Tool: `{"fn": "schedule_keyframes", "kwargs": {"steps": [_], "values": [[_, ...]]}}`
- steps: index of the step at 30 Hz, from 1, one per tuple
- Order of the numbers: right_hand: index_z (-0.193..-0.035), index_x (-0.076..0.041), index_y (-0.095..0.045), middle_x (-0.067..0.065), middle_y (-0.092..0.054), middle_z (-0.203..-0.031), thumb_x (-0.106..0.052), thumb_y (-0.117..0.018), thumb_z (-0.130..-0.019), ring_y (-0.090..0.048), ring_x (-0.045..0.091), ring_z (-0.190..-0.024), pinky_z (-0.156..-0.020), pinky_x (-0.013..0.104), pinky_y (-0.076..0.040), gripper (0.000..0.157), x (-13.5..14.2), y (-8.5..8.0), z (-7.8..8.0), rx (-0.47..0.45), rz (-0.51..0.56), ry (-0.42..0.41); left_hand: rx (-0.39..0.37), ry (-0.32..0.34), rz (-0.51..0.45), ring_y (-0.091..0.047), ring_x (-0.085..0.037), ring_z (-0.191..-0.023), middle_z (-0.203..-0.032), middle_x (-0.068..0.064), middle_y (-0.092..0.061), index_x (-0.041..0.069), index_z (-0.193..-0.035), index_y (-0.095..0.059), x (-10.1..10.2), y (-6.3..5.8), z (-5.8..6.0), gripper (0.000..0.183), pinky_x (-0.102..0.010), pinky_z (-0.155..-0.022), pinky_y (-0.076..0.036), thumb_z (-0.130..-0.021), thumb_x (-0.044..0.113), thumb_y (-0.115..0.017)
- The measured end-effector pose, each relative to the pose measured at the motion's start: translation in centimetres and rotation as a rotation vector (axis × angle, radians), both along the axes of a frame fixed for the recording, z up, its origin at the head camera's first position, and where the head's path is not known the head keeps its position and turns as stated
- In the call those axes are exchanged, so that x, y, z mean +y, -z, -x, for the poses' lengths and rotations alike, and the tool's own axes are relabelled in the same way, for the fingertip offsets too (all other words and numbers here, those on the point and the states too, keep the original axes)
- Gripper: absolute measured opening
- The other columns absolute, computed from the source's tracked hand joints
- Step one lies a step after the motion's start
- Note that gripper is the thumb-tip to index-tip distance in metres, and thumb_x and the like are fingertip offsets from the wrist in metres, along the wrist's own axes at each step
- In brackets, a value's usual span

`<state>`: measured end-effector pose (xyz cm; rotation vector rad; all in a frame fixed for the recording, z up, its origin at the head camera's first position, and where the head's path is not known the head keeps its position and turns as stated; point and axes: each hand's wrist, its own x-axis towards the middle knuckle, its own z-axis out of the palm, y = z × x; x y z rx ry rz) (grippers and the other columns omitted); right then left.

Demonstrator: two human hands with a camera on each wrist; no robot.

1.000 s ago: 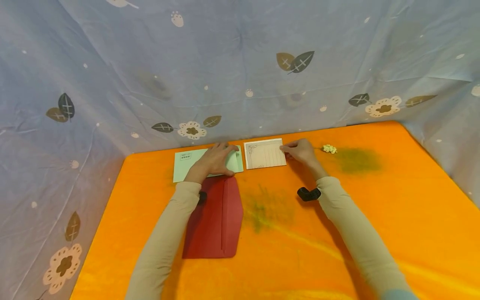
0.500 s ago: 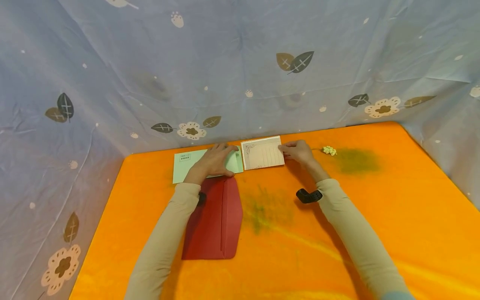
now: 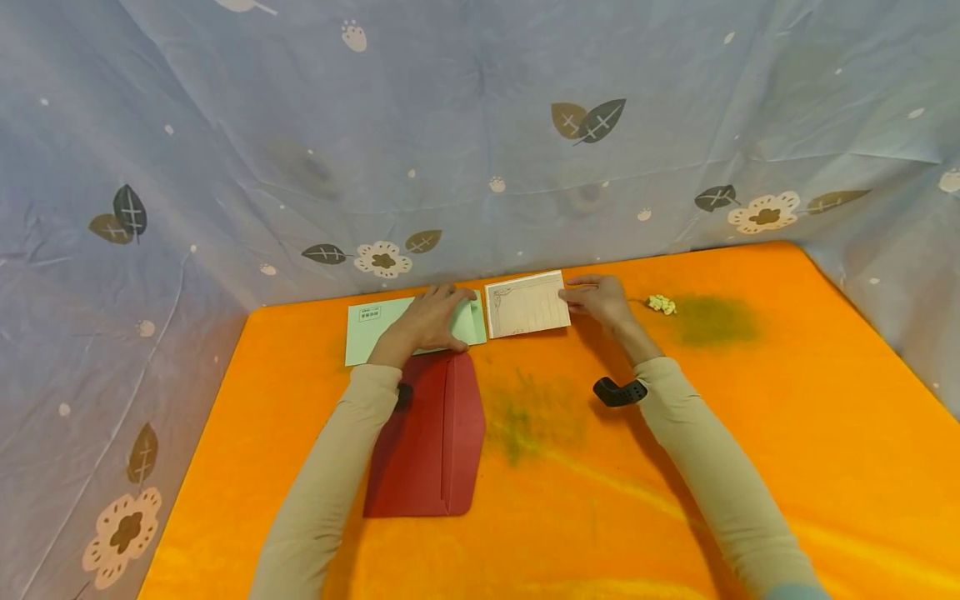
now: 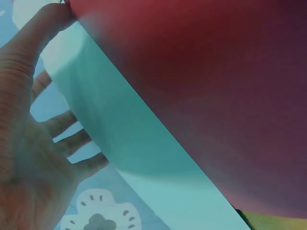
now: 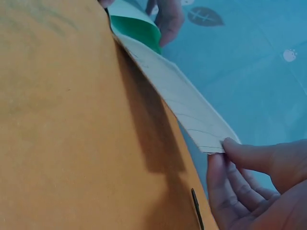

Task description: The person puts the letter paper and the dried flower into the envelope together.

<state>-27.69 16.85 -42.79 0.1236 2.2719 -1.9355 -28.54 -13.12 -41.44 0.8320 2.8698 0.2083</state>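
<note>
R hand [image 3: 603, 302] pinches paper [image 3: 527, 307] by its short edge, a good hold; prob. light, bendy, easily creased. L hand [image 3: 429, 321] squeezes green env. [image 3: 371, 331] btwn thumb & fingers.

Your L hand [image 3: 429, 323] spans the small env. [image 3: 366, 335] at the table [image 3: 555, 517] rear, L of ctr. Large env. [image 3: 429, 450] lies nearer you. Card [image 3: 529, 307] sits R of small env., its R edge in your R hand [image 3: 603, 302]; whether its L end enters that env. is unclear. Flower [image 3: 662, 305]: R of R hand. Curtain [image 3: 480, 125]: behind table.
</note>
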Motion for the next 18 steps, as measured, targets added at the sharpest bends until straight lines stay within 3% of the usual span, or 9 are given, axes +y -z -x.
{"fn": "schedule_keyframes", "kwargs": {"steps": [6, 18], "values": [[-0.132, 0.013, -0.052, 0.032, -0.056, -0.129, -0.006, -0.063, -0.095, -0.066, 0.0, -0.078, -0.086, 0.031, -0.054, 0.043, -0.1, 0.5, 0.0, 0.025, 0.072, 0.019, 0.01, 0.004, -0.011, -0.041, -0.036, -0.125, -0.136, -0.016, -0.044, 0.018, -0.144, -0.044, -0.1, 0.0, 0.0, 0.085, -0.054, -0.105, -0.035, -0.073, 0.038, -0.086], [-0.132, 0.012, -0.052, 0.028, -0.06, -0.125, -0.006, -0.061, -0.096, -0.066, 0.002, -0.077, -0.084, 0.029, -0.055, 0.041, -1.1, 1.9, -0.3, -0.022, 0.1, -0.015, -0.014, -0.008, -0.006, -0.038, -0.035, -0.128, -0.139, -0.016, -0.042, 0.019, -0.143, -0.043, 0.0, 0.0, 0.2, 0.083, -0.054, -0.107, -0.033, -0.074, 0.039, -0.085]]}}
